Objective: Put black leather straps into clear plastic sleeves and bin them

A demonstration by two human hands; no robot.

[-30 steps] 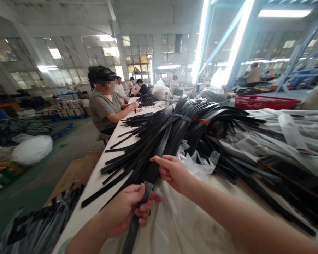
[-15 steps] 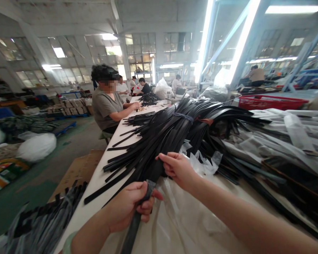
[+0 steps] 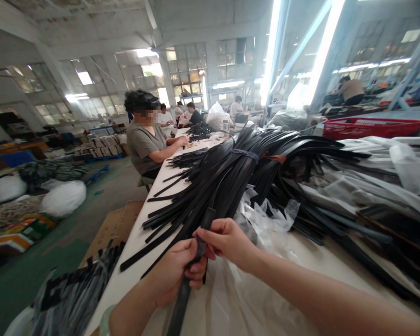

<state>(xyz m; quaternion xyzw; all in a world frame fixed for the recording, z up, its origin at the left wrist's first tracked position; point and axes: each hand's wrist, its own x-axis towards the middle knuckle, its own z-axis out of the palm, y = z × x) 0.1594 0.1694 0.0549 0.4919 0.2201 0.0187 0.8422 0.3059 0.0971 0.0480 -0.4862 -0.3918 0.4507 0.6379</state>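
My left hand (image 3: 178, 268) is closed round a flat black strap (image 3: 180, 303), whose lower part runs down towards the bottom edge of the view. Right beside it, my right hand (image 3: 231, 242) pinches the same strap between thumb and fingers. The strap's square black end sticks up past both hands. Beyond them lies a thick bundle of black straps (image 3: 227, 175), bound with a dark tie (image 3: 245, 153), its loose ends fanned out to the left across the white table (image 3: 143, 247).
Clear plastic (image 3: 266, 214) lies right of my hands, with whitish wrapped pieces (image 3: 381, 163) farther right. A red crate (image 3: 371, 128) stands behind. Grey-wrapped straps (image 3: 80, 291) hang low at the left. A co-worker (image 3: 147, 135) sits along the table's left side.
My right hand has come down and nearer to my left hand. The strap's black end now shows beyond the hands, where a clear plastic end showed at my left fingers. The view has shifted slightly.
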